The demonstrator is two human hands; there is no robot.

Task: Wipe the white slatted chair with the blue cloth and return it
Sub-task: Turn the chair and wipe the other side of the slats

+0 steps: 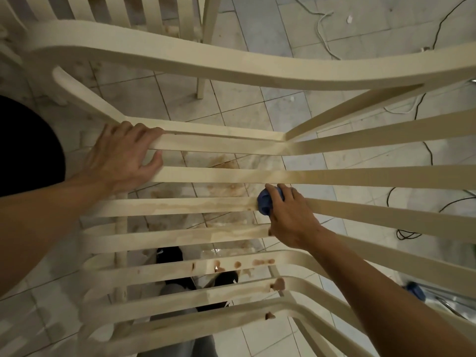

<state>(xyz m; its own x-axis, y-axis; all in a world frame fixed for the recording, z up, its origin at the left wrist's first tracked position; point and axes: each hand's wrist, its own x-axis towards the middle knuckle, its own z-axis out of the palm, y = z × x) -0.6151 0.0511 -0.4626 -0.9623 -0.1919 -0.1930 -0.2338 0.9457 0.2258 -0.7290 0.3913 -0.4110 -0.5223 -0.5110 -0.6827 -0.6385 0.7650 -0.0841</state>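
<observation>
The white slatted chair (221, 175) fills the view, its slats running left to right. My left hand (121, 155) grips an upper slat at the left, fingers curled over its edge. My right hand (291, 215) holds a bunched blue cloth (265, 203) pressed on a middle slat near the centre. That slat carries a wet brown streak to the left of the cloth. Brown spots dot the lower slats (237, 265).
A second white slatted chair (159, 16) stands at the top. Through the slats I see a tiled floor (257, 109) with brown stains, and my dark shoes (170, 255). Cables (322, 27) trail across the floor at the right. A blue object (414, 291) lies low right.
</observation>
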